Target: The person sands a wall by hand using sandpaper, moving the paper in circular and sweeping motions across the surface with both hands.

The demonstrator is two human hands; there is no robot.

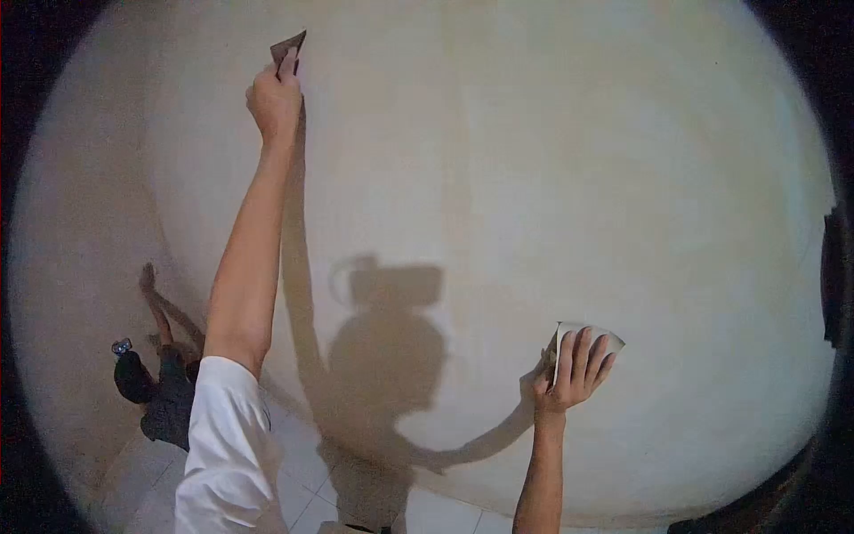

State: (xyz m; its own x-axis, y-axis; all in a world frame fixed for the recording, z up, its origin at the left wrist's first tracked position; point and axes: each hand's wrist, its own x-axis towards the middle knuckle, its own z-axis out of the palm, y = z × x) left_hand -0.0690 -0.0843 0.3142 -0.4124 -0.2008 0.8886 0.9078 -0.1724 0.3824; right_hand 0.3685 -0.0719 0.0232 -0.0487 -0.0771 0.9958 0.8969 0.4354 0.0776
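High on the pale wall, at the upper left, my left hand is closed around a dark, pointed piece that looks like folded sandpaper. Its fingers press toward the wall. Lower down on the right, my right hand holds a light-coloured sheet, likely sandpaper, against the wall. The fingers lie over this sheet, and its corners stick out and curl past them. The face of the sheet toward the wall is hidden.
Another person in dark clothes is at the lower left, one arm raised to the adjoining wall. My shadow falls across the middle. White floor tiles show below. A dark object stands at the right edge.
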